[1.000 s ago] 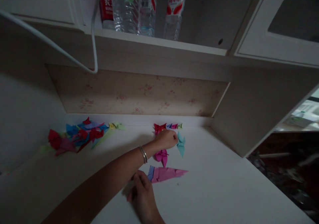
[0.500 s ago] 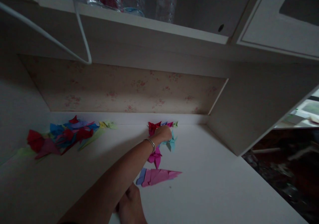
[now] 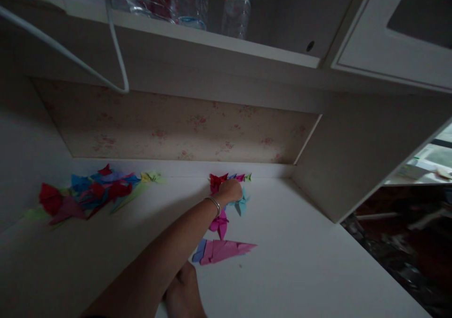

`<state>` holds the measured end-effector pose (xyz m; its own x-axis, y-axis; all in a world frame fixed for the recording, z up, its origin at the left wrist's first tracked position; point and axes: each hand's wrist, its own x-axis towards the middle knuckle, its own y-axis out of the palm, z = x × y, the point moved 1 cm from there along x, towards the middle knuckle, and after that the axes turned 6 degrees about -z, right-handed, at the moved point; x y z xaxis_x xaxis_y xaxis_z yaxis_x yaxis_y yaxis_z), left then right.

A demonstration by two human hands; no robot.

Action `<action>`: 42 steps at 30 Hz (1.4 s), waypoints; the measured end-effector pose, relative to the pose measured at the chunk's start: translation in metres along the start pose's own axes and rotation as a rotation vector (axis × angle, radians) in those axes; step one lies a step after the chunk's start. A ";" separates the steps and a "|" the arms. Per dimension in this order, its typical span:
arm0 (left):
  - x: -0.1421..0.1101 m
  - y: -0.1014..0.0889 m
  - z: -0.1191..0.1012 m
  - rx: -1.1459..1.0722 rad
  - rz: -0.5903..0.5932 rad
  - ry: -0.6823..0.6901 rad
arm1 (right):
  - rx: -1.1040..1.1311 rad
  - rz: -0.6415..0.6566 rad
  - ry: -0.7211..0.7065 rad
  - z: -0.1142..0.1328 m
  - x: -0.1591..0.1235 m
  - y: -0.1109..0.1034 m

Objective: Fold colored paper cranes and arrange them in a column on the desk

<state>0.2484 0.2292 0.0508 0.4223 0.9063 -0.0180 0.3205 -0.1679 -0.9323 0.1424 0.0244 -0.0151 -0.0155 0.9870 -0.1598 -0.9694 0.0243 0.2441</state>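
My left hand (image 3: 231, 191), with a bracelet (image 3: 216, 206) at its wrist, is closed among folded paper pieces near the back of the white tabletop. Its fingertips are hidden, so what they hold cannot be made out. Red folded paper (image 3: 216, 184) lies at its left, a light-blue paper figure (image 3: 242, 202) at its right, and a magenta one (image 3: 219, 224) below the wrist. A flat pink folded paper (image 3: 226, 251) over blue lies nearer me. Partly covered by the left forearm, my right hand (image 3: 185, 287) is curled closed at the bottom; its fingers are mostly hidden.
A heap of colourful folded paper (image 3: 95, 191) lies at the left. Small green folded paper (image 3: 248, 177) ends a row at the back edge. Overhead, a shelf (image 3: 212, 37) holds clear plastic bottles (image 3: 236, 16); a white cable (image 3: 120, 68) hangs below it. A side panel (image 3: 339, 153) stands right.
The view has shifted slightly, showing a little more of the bottles on the shelf. Both hands and the paper pieces stay practically where they were.
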 end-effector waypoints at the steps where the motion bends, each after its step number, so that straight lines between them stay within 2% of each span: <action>1: 0.001 0.002 0.001 0.010 0.010 0.000 | 0.000 0.002 -0.003 0.001 0.000 0.000; 7: 0.006 0.008 0.005 0.039 0.023 0.032 | 0.020 0.012 -0.017 0.001 -0.001 0.002; 13: 0.003 0.004 0.006 -0.009 -0.010 0.070 | 0.002 0.012 -0.022 -0.005 0.001 0.002; 17: -0.004 -0.008 0.009 -0.091 -0.083 0.127 | -0.004 0.029 -0.039 -0.012 0.003 0.001; 21: -0.023 -0.031 0.022 -0.202 -0.222 0.154 | -0.047 0.027 -0.034 -0.018 0.005 -0.001; 23: -0.042 -0.044 0.036 -0.269 -0.280 0.154 | -0.051 0.029 -0.042 -0.020 0.006 -0.002; 26: -0.083 -0.060 0.067 -0.368 -0.344 0.120 | -0.036 0.043 -0.059 -0.024 0.007 -0.002; 29: -0.136 -0.065 0.107 -0.451 -0.423 0.017 | -0.053 0.045 -0.069 -0.025 0.007 -0.002; 30: -0.154 -0.064 0.121 -0.562 -0.472 -0.060 | -0.065 0.047 -0.073 -0.025 0.007 -0.003; 33: -0.208 -0.046 0.161 -0.720 -0.572 -0.234 | -0.091 0.051 -0.082 -0.024 0.007 -0.003; 36: -0.251 -0.017 0.196 -0.783 -0.560 -0.382 | -0.129 0.055 -0.092 -0.025 0.006 -0.005; 39: -0.279 0.006 0.221 -0.889 -0.548 -0.526 | -0.196 0.066 -0.093 -0.027 0.005 -0.008; 42: -0.292 0.010 0.228 -0.979 -0.418 -0.555 | -0.313 0.067 -0.137 -0.027 0.002 -0.009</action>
<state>-0.0644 0.0514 -0.0359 -0.2142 0.9640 -0.1573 0.9559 0.1737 -0.2367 0.1447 0.0222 -0.0434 -0.0687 0.9975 -0.0180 -0.9958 -0.0697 -0.0589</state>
